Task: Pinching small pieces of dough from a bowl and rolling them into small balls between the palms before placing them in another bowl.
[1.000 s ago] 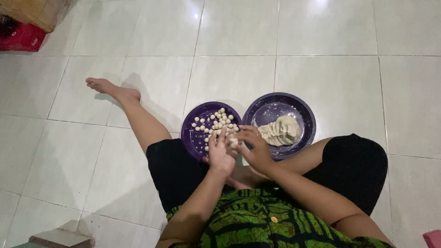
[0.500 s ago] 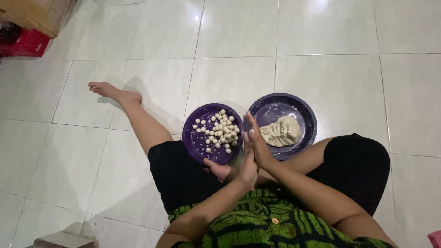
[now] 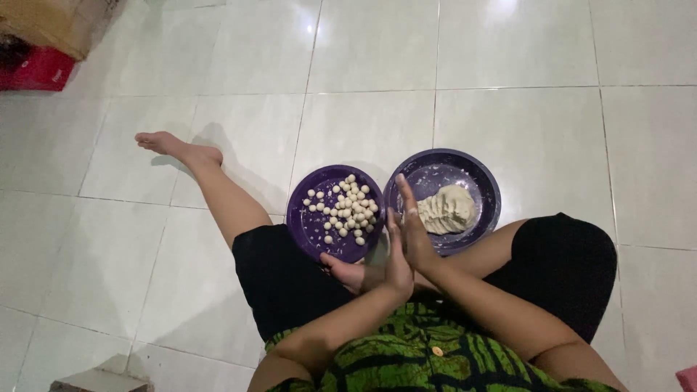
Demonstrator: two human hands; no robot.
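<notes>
Dough lump, pale and ridged, lies in the right-hand purple bowl, toward the side nearest the person, with flour smears on the bare part of the bowl's floor. Just beside it on the left, rims touching or nearly so, stands a second purple bowl holding many small pale dough balls, clustered toward its upper right. Both bowls rest on the white tiled floor directly in front of the seated person.

Left hand and right hand are pressed palm to palm, fingers extended and lying flat against one another, above the gap between the two bowls and close to their near rims. Whether anything sits between the palms cannot be told (the contact faces are hidden from the head camera). The right fingertips point away from the body and overlap the rim of the right-hand bowl in this view.

The person sits on the floor in black shorts and a green patterned top; one bare leg stretches out to the left, foot resting on the tiles, while the other knee is bent to the right. At the upper left corner stand a red crate and a brown cardboard box, well apart from the bowls.
</notes>
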